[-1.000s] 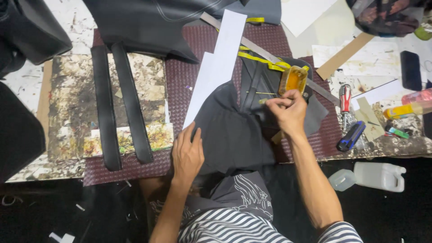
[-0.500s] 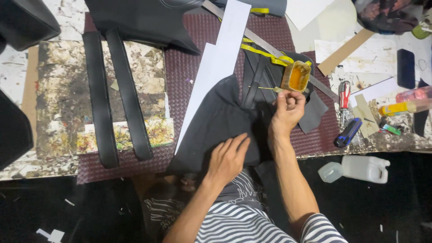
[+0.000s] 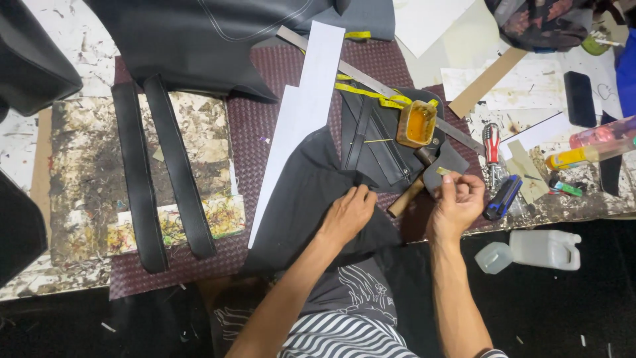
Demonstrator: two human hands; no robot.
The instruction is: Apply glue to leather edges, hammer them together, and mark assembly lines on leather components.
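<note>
Black leather piece (image 3: 311, 199) pinned flat under left hand (image 3: 348, 212); right hand (image 3: 457, 199) fingers pinch sth small, maybe brush

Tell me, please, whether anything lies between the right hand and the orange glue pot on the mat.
Yes. The hammer lies across the gap: its head sits just below the glue pot, its wooden handle slanting down-left past the right hand. That hand already pinches a small pale piece in its fingers.

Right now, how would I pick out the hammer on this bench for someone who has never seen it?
Start at the maroon woven mat in the middle of the bench. At its right edge, between the left hand and right hand, lies the hammer: the only pale wooden handle, just below the yellow glue pot.
</note>
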